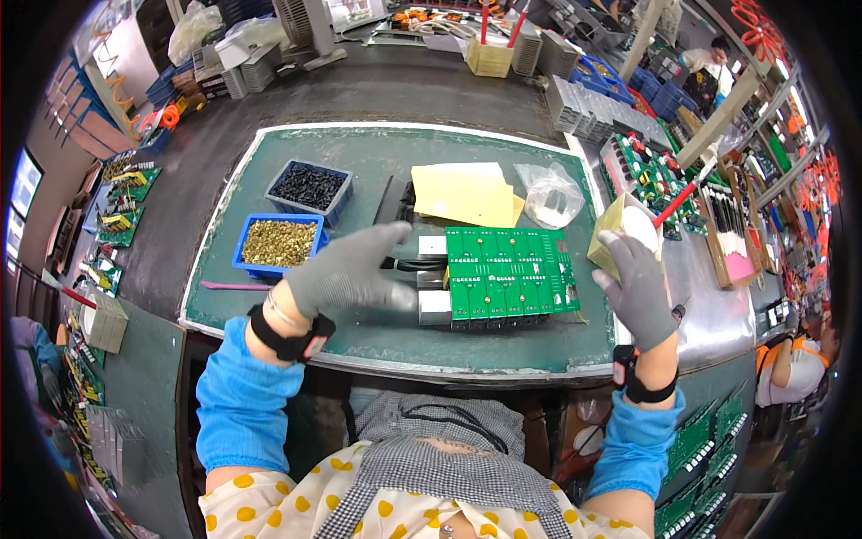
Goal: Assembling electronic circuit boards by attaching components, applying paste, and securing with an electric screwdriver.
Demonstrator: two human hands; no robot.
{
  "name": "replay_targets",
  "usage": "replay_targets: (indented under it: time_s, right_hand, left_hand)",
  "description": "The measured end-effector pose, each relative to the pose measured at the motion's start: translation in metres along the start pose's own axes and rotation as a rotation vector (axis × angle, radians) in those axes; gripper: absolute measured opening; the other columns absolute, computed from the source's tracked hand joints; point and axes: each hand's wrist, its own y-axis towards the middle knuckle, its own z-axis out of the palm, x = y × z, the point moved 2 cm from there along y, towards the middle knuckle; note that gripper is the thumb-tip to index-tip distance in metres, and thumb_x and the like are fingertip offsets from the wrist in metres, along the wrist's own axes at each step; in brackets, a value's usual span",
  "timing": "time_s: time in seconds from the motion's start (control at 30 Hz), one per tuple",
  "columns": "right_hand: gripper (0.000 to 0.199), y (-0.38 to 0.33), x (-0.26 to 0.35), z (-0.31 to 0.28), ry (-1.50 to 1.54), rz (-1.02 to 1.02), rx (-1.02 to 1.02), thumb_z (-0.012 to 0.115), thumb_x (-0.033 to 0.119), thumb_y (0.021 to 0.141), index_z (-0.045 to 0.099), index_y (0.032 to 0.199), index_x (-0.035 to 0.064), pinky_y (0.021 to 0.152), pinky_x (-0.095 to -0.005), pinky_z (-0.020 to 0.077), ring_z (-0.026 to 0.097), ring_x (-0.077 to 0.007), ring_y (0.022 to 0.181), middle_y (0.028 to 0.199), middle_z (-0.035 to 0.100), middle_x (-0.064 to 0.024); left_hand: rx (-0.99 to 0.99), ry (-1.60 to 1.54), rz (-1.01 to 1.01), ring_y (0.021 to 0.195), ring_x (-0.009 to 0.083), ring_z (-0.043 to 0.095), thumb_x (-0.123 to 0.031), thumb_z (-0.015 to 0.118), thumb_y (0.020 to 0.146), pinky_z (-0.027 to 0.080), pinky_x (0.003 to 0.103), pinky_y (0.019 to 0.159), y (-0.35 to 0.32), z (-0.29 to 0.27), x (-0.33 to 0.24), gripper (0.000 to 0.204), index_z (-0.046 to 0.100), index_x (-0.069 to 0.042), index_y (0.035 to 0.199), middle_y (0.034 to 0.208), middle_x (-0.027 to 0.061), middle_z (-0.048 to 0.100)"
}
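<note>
A green circuit board [507,274] lies on the green-topped bench, with silvery metal blocks [435,307] and a black cable at its left side. My left hand [350,274], in a grey glove, hovers just left of those blocks, fingers stretched and thumb apart, holding nothing. To the right of the board, my gloved right hand [639,292] is raised in front of a pale yellow box [611,235], its fingers overlapping the box's near side. Whether they touch it I cannot tell. Thumb and fingers are spread. A white container and a red-handled brush [675,205] stand in that box.
Left of the board sit a blue bin of brass-coloured parts [241,241] and a bin of black parts [339,199]. A purple stick [235,287] lies nearby. Yellow sheets [462,193] and a clear plastic bag [549,193] lie behind the board. More circuit boards [660,184] stand at right.
</note>
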Motion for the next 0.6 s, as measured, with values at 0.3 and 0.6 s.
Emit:
replay_targets:
  time_s: [0.3,0.6]
  right_hand:
    - [0.050,0.031,-0.014,0.071,-0.042,-0.222,0.130,0.058,0.003,0.078,0.057,0.128,0.0100,0.084,-0.0405,0.0516,0.064,-0.0325,0.096,0.121,0.062,-0.0122]
    - [0.030,0.003,-0.031,0.050,0.506,0.212,0.477,0.067,0.023,0.088,0.067,0.109,0.0021,0.071,-0.0361,0.0555,0.071,-0.0281,0.079,0.095,0.073,-0.0146]
  left_hand:
    - [0.054,0.259,-0.131,0.105,0.0398,0.059,-0.049,0.083,0.063,0.048,0.043,0.090,-0.004,0.029,-0.009,0.079,0.056,0.002,0.117,0.111,0.0229,0.063]
    - [-0.070,-0.432,0.024,0.074,0.0219,0.057,-0.061,0.069,0.079,0.046,0.038,0.069,-0.012,0.026,0.001,0.070,0.064,0.007,0.096,0.076,0.0182,0.062]
